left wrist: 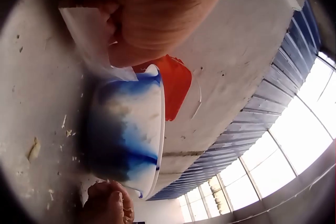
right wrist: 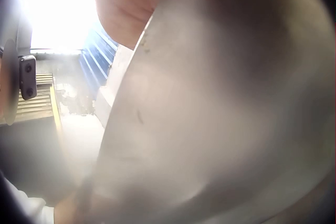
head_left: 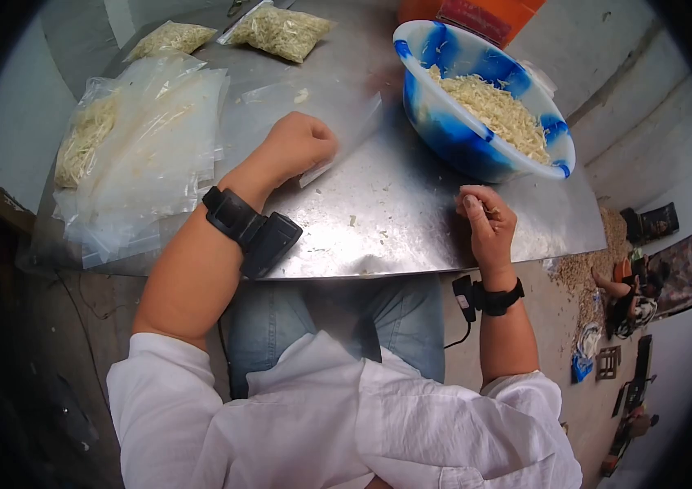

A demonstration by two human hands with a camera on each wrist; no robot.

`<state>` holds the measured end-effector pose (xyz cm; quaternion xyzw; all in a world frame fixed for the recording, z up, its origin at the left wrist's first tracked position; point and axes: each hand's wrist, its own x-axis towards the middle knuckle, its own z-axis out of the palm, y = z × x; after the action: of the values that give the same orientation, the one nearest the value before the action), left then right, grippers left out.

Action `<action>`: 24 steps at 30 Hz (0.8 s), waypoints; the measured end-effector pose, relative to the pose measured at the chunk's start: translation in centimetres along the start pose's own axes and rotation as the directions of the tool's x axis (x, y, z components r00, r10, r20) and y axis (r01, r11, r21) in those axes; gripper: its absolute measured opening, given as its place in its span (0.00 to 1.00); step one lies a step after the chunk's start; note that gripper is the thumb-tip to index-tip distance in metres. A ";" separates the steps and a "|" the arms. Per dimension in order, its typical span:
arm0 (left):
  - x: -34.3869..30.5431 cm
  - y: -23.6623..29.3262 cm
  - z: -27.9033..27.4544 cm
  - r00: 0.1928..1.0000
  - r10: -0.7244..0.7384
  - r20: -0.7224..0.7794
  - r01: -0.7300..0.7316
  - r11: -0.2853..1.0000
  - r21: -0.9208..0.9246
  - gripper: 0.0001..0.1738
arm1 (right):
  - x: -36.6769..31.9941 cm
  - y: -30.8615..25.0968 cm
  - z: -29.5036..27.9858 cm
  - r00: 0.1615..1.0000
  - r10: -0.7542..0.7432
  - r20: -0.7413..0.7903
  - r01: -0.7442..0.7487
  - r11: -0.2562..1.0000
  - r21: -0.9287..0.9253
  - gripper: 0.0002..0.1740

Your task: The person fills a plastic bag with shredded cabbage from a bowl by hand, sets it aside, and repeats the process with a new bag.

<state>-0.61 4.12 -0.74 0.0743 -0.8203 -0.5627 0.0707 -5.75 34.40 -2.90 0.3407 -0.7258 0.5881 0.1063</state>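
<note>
My left hand [head_left: 301, 145] grips a clear plastic bag [head_left: 321, 169] above the metal table, its edge standing out to the right of the fingers. In the left wrist view the translucent bag [left wrist: 86, 32] hangs below the curled fingers. Near the table's front right part, my right hand [head_left: 488, 224] is curled with the thumb against the fingers, and pale bits cling to it. A blue and white basin [head_left: 452, 130] stands just beyond that hand, holding a heap of pale shreds [head_left: 493, 106].
A stack of clear plastic bags [head_left: 162, 151] lies at the left, beside a bag of shreds [head_left: 85, 143]. Two filled bags, one [head_left: 280, 33] nearer the middle, lie at the back. Behind the basin is an orange container [head_left: 517, 16]. Loose scraps dot the metal table [head_left: 395, 236].
</note>
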 end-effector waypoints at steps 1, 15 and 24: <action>-0.1 0.0 0.1 1.000 -0.002 0.003 0.002 1.000 0.002 0.06 | 0.0 0.0 0.0 1.000 -0.011 -0.002 0.011 1.000 0.004 0.06; -0.9 0.9 2.0 0.996 0.088 0.017 -0.089 0.944 0.319 0.10 | 5.3 -5.7 7.4 0.824 -0.291 0.487 0.279 0.955 0.099 0.11; -3.2 3.6 1.4 0.999 -0.037 0.030 0.033 0.992 0.125 0.06 | 6.1 -5.1 8.5 0.790 -0.439 0.428 0.507 0.860 -0.053 0.07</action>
<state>2.04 7.31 2.05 0.0839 -0.8535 -0.5125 0.0430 -5.05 23.93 2.02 0.6148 -0.6690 0.3978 0.1273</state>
